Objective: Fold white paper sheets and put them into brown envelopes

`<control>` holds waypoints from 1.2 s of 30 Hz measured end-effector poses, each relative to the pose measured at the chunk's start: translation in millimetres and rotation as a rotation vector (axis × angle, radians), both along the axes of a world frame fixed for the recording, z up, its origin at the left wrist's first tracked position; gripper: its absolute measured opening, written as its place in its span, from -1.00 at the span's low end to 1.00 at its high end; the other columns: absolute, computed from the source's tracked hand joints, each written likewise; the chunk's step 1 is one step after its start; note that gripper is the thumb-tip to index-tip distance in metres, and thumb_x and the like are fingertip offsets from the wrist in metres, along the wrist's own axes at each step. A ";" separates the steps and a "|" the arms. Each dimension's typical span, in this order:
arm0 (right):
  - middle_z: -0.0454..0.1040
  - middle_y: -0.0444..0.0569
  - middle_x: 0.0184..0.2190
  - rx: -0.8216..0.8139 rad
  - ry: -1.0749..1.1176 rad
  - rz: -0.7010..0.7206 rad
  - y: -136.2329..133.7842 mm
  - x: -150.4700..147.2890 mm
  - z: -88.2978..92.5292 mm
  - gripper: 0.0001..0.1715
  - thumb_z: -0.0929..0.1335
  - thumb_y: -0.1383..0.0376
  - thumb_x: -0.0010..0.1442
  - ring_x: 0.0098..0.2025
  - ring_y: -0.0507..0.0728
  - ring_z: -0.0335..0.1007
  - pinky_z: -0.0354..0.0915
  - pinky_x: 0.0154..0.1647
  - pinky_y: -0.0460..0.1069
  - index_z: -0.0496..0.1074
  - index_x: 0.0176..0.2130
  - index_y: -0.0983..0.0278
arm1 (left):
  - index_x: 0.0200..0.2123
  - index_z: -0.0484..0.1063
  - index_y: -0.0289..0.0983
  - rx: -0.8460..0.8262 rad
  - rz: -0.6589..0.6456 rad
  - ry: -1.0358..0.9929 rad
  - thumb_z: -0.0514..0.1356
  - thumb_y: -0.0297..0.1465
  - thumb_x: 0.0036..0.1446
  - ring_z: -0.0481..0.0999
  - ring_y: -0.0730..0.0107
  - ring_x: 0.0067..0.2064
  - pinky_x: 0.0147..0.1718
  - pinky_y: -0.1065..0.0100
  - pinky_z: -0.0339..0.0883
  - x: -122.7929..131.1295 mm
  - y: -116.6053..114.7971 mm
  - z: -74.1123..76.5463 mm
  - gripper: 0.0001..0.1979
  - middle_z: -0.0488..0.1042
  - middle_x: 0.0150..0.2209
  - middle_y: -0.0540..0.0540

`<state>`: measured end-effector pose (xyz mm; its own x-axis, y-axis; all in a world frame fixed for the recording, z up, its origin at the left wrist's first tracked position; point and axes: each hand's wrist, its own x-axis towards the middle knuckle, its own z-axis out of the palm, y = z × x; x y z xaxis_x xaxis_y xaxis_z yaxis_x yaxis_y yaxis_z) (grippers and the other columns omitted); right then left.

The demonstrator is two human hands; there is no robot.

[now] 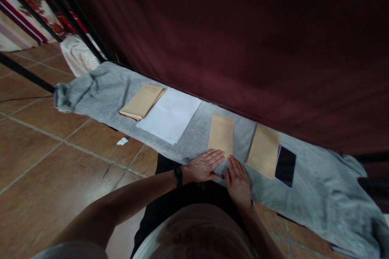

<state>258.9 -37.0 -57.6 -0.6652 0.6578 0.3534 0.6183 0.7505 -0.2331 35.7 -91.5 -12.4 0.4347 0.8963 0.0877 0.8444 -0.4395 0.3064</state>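
A tan paper envelope lies flat on the grey cloth in front of me. My left hand rests with fingers stretched flat across its near edge. Beside it my right hand lies with its fingers extended, the tips touching the near right corner of the envelope. Neither hand grips anything. To the right is another tan envelope or small stack. On the left, a stack of white paper sits against a pile of tan envelopes.
The grey cloth covers a long narrow surface along a dark red curtain. A dark-screened phone lies at the right. Black metal bars stand at the left. A white scrap is on the tiled floor.
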 end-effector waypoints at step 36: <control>0.51 -0.08 -0.38 -0.912 0.801 -0.369 39.9 -46.9 2.9 -0.73 0.26 0.02 0.17 -0.47 0.18 0.53 0.50 -0.48 0.08 0.26 -0.24 0.14 | 0.43 0.02 -0.24 -0.091 0.566 -0.613 0.00 -0.19 0.42 0.13 0.21 0.44 0.38 0.09 0.09 -6.7 -7.1 -20.7 -0.40 0.12 0.44 -0.24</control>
<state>212.0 2.9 -54.7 -0.2017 0.9736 -0.1071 0.2028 -0.0654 -0.9770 29.0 -98.5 -33.2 -0.1843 0.9797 0.0789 0.6021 0.0491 0.7969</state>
